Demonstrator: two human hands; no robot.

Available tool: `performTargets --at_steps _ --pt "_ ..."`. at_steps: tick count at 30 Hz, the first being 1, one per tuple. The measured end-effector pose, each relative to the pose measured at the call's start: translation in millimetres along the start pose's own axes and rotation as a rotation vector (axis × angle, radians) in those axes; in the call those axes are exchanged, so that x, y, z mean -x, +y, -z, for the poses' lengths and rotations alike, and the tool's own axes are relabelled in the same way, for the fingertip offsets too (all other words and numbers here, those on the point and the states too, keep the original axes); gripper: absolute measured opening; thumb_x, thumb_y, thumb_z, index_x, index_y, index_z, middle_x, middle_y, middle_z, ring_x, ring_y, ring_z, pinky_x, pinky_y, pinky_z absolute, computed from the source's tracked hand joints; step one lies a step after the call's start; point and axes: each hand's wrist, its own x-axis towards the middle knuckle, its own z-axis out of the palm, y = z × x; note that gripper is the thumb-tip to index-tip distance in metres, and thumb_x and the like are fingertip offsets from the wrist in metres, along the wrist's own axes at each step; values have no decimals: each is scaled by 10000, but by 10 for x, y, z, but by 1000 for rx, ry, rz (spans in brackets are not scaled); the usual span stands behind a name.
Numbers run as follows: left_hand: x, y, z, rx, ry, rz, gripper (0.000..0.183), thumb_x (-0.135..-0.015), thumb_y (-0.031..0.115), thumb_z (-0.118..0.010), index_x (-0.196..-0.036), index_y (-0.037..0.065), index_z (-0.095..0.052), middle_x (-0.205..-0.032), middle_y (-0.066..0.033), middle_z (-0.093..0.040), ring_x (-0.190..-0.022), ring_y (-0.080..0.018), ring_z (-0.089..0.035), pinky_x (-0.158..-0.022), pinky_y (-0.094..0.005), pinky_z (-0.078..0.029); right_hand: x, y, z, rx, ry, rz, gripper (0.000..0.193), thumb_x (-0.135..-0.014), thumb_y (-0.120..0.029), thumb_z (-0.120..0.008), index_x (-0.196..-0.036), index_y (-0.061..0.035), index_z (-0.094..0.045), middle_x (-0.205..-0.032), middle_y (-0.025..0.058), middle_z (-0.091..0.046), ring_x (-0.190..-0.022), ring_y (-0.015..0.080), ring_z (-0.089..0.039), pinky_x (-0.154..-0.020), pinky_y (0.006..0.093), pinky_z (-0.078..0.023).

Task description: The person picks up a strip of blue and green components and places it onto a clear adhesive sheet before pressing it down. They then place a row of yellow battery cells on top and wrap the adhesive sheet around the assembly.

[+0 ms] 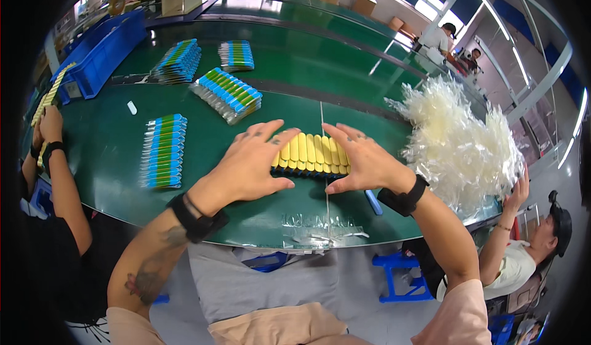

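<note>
A row of yellow, round-ended flat pieces (311, 151), dark blue along its lower edge, lies on the green table in front of me. My left hand (246, 163) is at its left end, with fingers stretched over the far side and the thumb pointing in along the near side. Mirroring it, my right hand (369, 163) cups the right end, thumb and fingers apart. Both hands appear to touch the ends; the contact is partly hidden by my fingers. A blue flat strip (373, 202) lies below my right wrist.
Blue-and-green packaged bundles (165, 151) lie left and beyond. A heap of clear plastic film (462, 142) stands right; clear wrappers (323, 228) lie at the near edge. Left are a blue bin (101, 55) and a co-worker's hands (50, 126) with yellow pieces; another person (523, 252) sits right.
</note>
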Motion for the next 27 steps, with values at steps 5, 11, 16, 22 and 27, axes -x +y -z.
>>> performTargets --at_steps 5,11,16,22,27 --pt "-52 -158 -38 -151 -108 -121 414 -774 320 -827 -1137 130 -770 -1447 -139 -498 -1343 -353 -450 -1094 -497 -384 13 -40 -36 -30 -44 -33 859 -689 -359 -884 -1408 -69 -514 -1350 214 -585 -1224 442 -561 -1054 486 -449" --pt "-39 -156 11 -91 -128 -96 446 -752 302 -847 -1142 109 -749 -1406 -139 -544 -1321 -337 -479 -1073 -480 -408 102 0 -129 -1 21 -10 780 -699 -401 -882 -1346 -89 -580 -1326 193 -575 -1210 407 -563 -1017 471 -473" --pt "218 31 204 21 -25 -4 525 -773 227 -820 -1250 74 -662 -1393 -155 -556 -1275 -342 -521 -1031 -461 -443 311 -388 70 -32 168 103 676 -728 -425 -850 -1257 -63 -632 -1300 193 -598 -1170 409 -593 -982 478 -487" --pt "642 192 239 520 -48 272 396 -851 55 -699 -1240 10 -639 -1180 -118 -658 -1034 -189 -623 -919 -304 -489 223 -1092 -96 -124 -280 266 658 -672 -454 -872 -1106 -30 -617 -1032 157 -640 -955 375 -659 -800 447 -538" --pt "839 -29 -106 824 54 486 224 -921 25 -640 -1134 -37 -665 -1025 -66 -704 -902 -93 -629 -819 -249 -507 -38 -956 -324 -178 -454 336 479 -716 -314 -858 -1001 -23 -607 -964 155 -646 -912 377 -664 -745 460 -536"
